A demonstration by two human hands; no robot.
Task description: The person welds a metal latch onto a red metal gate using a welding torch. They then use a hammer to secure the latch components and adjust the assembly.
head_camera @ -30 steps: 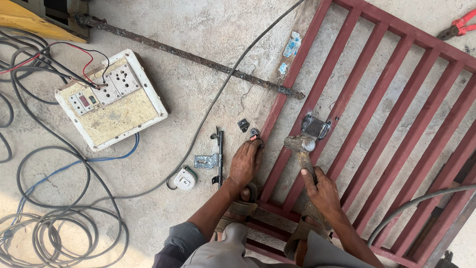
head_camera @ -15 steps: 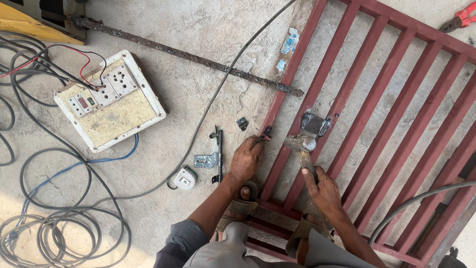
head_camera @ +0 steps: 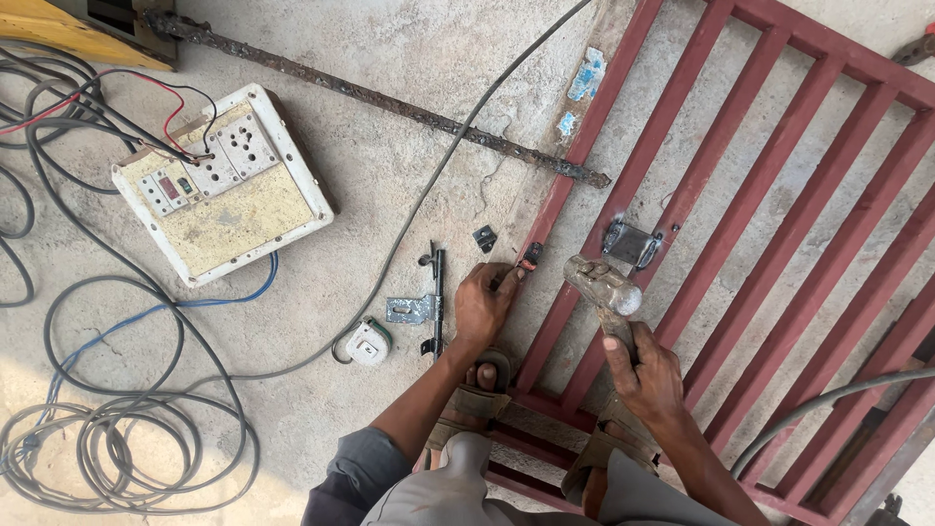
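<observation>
Steel-headed hammer (head_camera: 602, 287), ribbed red grille (head_camera: 769, 195)

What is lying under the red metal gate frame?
Under the red metal gate frame the bare concrete floor shows between the bars. The rusty iron rod ends at the frame's edge bar. What is directly beneath the bars is hidden.

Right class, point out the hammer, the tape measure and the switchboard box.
hammer (head_camera: 606, 285), head view, on its metal head.
tape measure (head_camera: 367, 343), head view, middle of its white case.
switchboard box (head_camera: 239, 209), head view, bare yellowed face.
</observation>
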